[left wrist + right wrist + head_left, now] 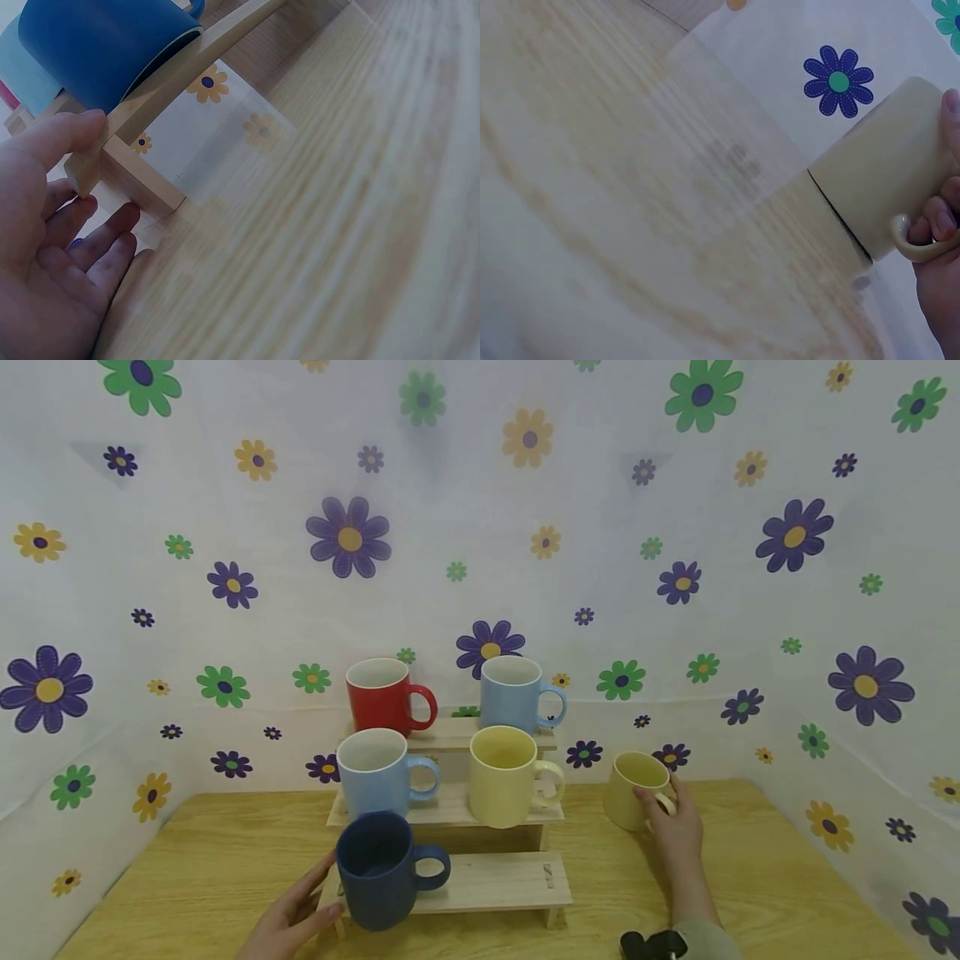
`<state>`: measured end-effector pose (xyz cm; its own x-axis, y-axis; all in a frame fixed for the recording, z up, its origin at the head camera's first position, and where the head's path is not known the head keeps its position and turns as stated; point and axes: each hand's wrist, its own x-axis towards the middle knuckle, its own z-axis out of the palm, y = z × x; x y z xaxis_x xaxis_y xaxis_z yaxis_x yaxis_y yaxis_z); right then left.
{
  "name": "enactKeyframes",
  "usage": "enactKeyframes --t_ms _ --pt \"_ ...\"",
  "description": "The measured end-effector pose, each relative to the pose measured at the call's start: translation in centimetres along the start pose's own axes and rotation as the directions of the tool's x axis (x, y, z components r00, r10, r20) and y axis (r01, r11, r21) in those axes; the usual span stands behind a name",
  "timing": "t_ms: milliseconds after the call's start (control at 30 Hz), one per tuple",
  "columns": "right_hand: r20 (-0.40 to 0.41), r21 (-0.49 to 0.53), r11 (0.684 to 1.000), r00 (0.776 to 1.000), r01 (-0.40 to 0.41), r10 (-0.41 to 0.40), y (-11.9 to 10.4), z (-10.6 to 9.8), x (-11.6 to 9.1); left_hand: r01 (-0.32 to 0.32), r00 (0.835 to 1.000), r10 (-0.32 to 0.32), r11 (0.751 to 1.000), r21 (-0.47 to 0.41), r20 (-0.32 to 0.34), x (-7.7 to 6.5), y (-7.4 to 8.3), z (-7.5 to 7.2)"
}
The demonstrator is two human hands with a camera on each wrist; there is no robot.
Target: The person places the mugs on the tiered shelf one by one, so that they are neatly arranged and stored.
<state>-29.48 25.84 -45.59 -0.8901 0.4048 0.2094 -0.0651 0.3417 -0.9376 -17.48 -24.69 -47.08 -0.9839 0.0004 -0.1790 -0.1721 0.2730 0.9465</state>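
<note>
My right hand [675, 827] grips a pale yellow mug [628, 793] by its handle, right of a stepped wooden stand [495, 881]. In the right wrist view the mug [889, 169] has its base at or just above the table; I cannot tell which. At the stand's lower left end is my left hand [288, 914], pinching the end of the bottom shelf [180, 82], thumb on top and fingers below. Beside it a dark blue mug [378, 881] stands on that shelf. A light blue mug [372, 781] and another yellow mug [501, 781] occupy the middle step.
On the top step stand a red mug [378, 697] and a second light blue mug [510, 693], handles to the right. The wooden table [187, 868] stretches either side of the stand. A white flowered cloth [600, 610] encloses the back and sides.
</note>
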Motion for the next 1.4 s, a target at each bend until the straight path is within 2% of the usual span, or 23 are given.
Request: enactKeyframes --t_ms 133,367,733,967,1200,1400 --pt "-0.042 0.022 1.000 0.999 -0.013 0.014 -0.2 -0.1 -0.1 0.003 1.000 -0.003 1.000 -0.006 0.001 0.0 0.0 0.0" --pt "-0.082 0.167 0.985 0.995 -0.048 0.063 -1.0 -0.4 -0.3 -0.017 1.000 0.017 1.000 -0.011 0.003 0.3 -0.1 0.0" --pt "-0.142 0.174 0.983 0.986 -0.061 0.086 -1.6 -0.3 -0.4 -0.037 0.999 0.037 0.999 0.000 0.000 0.5 -0.1 0.0" --pt "-0.108 0.230 0.971 0.989 -0.071 0.098 -1.8 -0.4 -0.4 -0.036 0.999 0.036 0.999 0.015 -0.003 0.3 -0.1 0.1" --pt "-0.037 0.360 0.927 0.991 -0.106 0.128 -2.9 -0.7 -0.4 -0.030 1.000 0.030 0.999 0.012 -0.004 0.3 0.0 0.0" --pt "-0.018 0.338 0.938 0.996 -0.072 0.083 -5.4 -1.1 -1.2 -0.016 1.000 0.016 1.000 0.023 0.007 0.4 0.0 0.0"
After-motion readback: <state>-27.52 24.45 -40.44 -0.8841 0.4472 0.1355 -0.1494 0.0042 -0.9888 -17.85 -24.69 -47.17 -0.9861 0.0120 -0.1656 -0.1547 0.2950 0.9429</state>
